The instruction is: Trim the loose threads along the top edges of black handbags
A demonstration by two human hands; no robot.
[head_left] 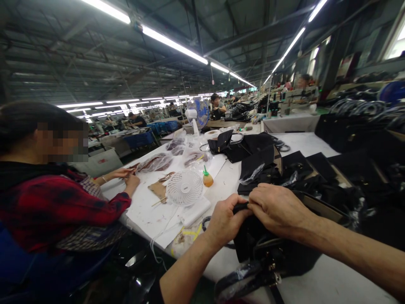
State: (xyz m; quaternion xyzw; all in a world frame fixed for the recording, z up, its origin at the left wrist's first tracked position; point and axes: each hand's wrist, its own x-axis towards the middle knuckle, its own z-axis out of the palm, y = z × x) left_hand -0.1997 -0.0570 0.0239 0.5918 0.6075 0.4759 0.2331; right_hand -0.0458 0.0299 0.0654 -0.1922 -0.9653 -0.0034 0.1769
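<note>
A black handbag (275, 249) lies at the near edge of the white worktable (303, 143). My left hand (226, 221) is closed, its fingers pinching the bag's black top edge from the left. My right hand (278, 209) is also closed and grips the same edge from the right, touching the left hand. A strap and metal hardware (276, 276) of the bag hang off the table's front. More black bag parts (284, 169) are piled just behind my hands.
A small white desk fan (185, 190) and an orange glue bottle (207, 178) stand left of my hands. A co-worker in a red plaid sleeve (72, 207) works at the left. Black bags (357, 131) are stacked at the right, and a standing fan (198, 114) is farther back.
</note>
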